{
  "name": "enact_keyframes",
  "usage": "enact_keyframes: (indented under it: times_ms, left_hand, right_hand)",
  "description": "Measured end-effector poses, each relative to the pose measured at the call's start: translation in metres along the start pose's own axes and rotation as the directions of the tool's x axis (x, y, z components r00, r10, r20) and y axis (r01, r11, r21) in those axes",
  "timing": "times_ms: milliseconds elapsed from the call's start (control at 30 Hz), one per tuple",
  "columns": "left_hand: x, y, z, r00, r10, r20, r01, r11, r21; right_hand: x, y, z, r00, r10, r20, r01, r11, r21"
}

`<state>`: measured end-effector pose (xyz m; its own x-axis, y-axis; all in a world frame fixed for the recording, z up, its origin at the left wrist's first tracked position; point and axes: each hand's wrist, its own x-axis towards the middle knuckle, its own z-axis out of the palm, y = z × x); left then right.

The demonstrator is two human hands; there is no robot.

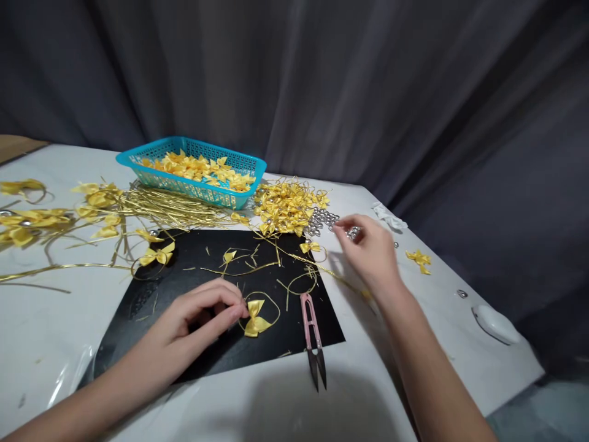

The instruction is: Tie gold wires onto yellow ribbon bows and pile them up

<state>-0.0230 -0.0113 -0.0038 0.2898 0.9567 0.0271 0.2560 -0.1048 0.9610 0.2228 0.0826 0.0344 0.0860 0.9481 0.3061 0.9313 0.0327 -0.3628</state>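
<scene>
My left hand (pixel 209 316) is over the black mat, thumb and forefinger pinching the edge of a yellow ribbon bow (pixel 256 318). A thin gold cord loop curves around that bow. My right hand (pixel 368 245) hovers by a small pile of shiny silver pieces (pixel 322 220), its thumb and fingertips pressed together. Whatever those fingertips may hold is too small or hidden to make out. Pink-handled thread snips (pixel 310 325) lie between my hands, blades toward me and across the mat's front edge.
A turquoise basket (pixel 184 181) of yellow bows stands at the back. Gold cords (pixel 170 205) lie before it, with heaped bows (pixel 288 205) to their right. Cord scraps litter the black mat (pixel 184 359). A white rounded object (pixel 496 323) sits near the right edge.
</scene>
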Motion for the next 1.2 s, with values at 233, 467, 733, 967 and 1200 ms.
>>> enact_keyframes:
  times_ms: [233,467,733,967,1200]
  left_hand:
    - [-0.002,0.000,-0.001,0.987,-0.153,-0.038,0.152,0.988,-0.029]
    - [-0.003,0.005,0.001,0.981,-0.192,-0.008,0.191,0.981,-0.038]
    - [-0.002,0.009,0.000,0.995,-0.079,0.068,0.079,0.997,0.002]
    - [-0.002,0.008,0.000,0.994,-0.096,0.045,0.096,0.995,-0.006]
    - [-0.001,0.007,0.000,0.995,-0.085,0.055,0.086,0.996,-0.017]
  right_hand:
    - [0.026,0.057,0.010,0.940,0.314,0.131,-0.278,0.932,-0.234]
    - [0.022,0.047,0.010,0.941,0.306,0.146,-0.285,0.947,-0.149]
    - [-0.022,-0.024,0.009,0.896,-0.106,0.431,-0.274,0.633,0.725]
    - [-0.069,-0.056,0.030,0.754,-0.253,0.606,-0.539,0.289,0.791]
    - [-0.073,-0.061,0.031,0.727,-0.259,0.636,-0.585,0.250,0.771]
